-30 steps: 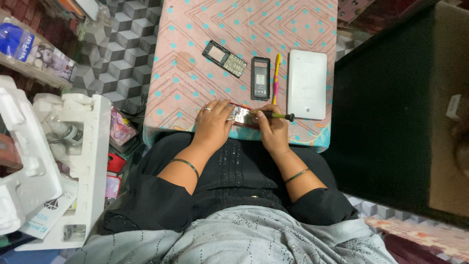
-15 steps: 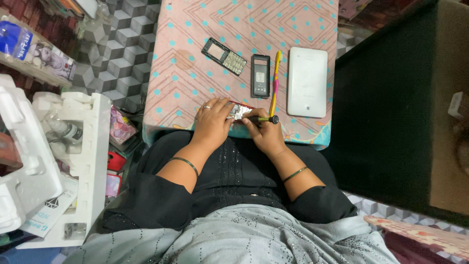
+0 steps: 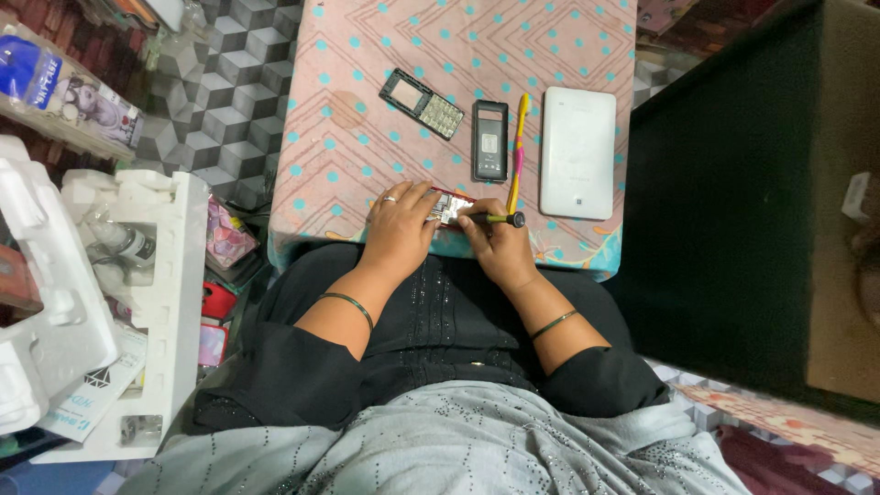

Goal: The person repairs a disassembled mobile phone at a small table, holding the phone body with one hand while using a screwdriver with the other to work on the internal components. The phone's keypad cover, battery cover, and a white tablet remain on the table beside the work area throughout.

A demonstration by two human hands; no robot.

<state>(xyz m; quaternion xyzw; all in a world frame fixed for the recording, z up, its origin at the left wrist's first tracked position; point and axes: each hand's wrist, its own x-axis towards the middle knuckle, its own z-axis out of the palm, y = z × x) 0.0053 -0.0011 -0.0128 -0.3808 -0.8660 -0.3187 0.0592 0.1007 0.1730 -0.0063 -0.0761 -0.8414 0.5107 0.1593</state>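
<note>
A white tablet (image 3: 577,151), keypad frame (image 3: 423,103) and white foam packing (image 3: 174,275) lie about.

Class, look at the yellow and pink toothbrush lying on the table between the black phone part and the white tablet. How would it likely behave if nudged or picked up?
The toothbrush is thin and long, so it probably feels light and fairly stiff. Lying flat on the patterned tablecloth, it would likely slide or pivot rather than tip. Its narrow handle might roll slightly toward the white tablet.

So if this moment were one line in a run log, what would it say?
left hand: pressing down opened phone | right hand: holding screwdriver, tip at the phone | nearby: keypad frame, black phone part, white tablet
</note>
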